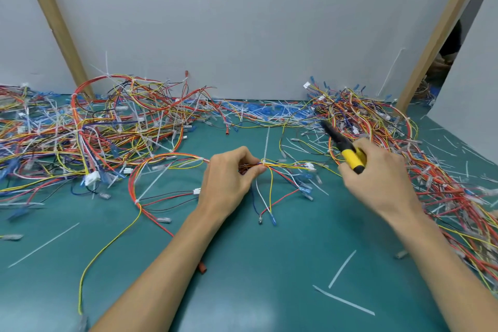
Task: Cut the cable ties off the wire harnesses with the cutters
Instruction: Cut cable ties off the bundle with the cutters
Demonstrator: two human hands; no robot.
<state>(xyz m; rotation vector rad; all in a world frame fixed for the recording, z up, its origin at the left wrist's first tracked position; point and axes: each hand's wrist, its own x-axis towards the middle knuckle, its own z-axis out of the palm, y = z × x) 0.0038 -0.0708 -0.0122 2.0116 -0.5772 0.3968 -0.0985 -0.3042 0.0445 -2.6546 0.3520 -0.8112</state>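
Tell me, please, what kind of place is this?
Probably a wiring or electronics assembly workshop: a green mat heaped with wire harnesses, cut cable ties lying about, and cutters in the right hand.

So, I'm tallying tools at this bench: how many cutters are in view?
1: the yellow-handled cutters, gripped in the right hand, tip pointing toward the right-side wire heap. Others could lie hidden under the tangled wires.

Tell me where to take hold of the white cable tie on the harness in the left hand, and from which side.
Pinch the cable tie by its free tail, from the right. The tail juts out of the harness toward the wall, clear of wires, and the left hand grips the harness just left of the tie's head.
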